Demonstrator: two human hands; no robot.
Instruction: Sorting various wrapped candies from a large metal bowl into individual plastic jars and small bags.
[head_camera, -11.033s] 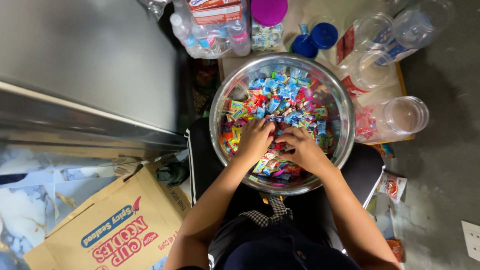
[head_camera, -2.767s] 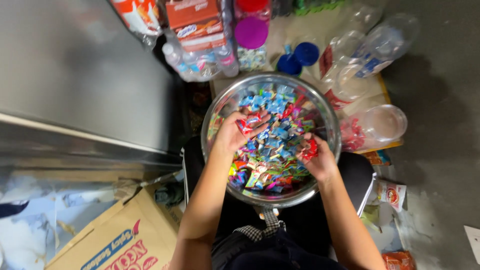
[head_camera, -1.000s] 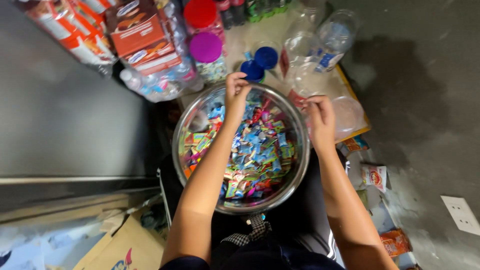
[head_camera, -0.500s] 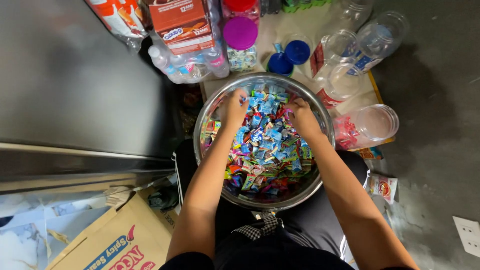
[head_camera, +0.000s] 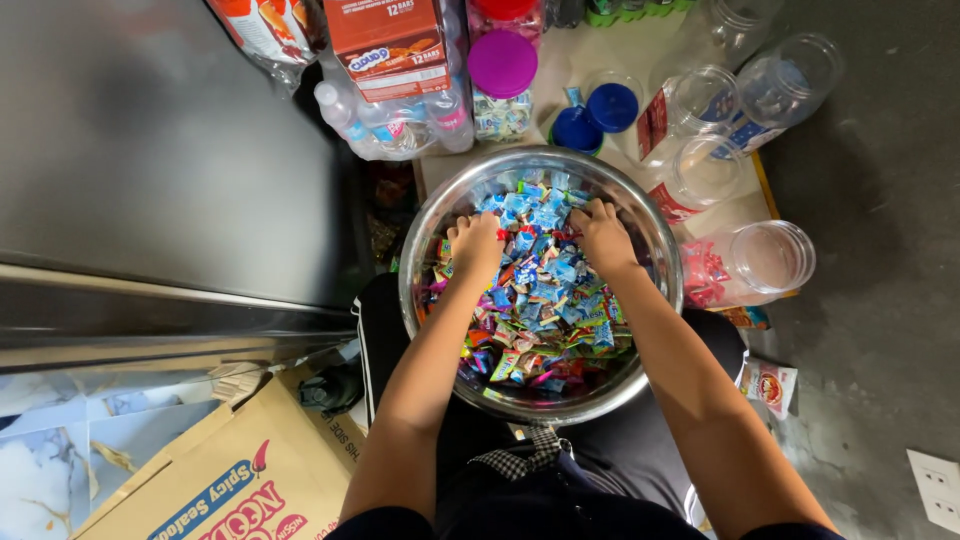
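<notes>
A big shiny metal bowl (head_camera: 430, 230) rests on my lap, filled with several small wrapped candies (head_camera: 545, 290) in blue, red, green and yellow. My left hand (head_camera: 476, 243) lies palm down in the candies at the far left of the bowl, fingers dug in. My right hand (head_camera: 603, 233) does the same at the far right side. Whether either hand grips any candy is hidden by the pile.
A steel surface (head_camera: 150, 150) runs along the left. Beyond the bowl stand a jar with a purple lid (head_camera: 502, 68), blue lids (head_camera: 612, 105), a brown snack box (head_camera: 388, 40), water bottles (head_camera: 385, 125) and several clear plastic jars (head_camera: 775, 255). A cardboard box (head_camera: 230, 480) lies lower left.
Both hands stay in the candies at the bowl's far side, spread a little wider than half a second ago. A second ago the right hand was at the far rim.
</notes>
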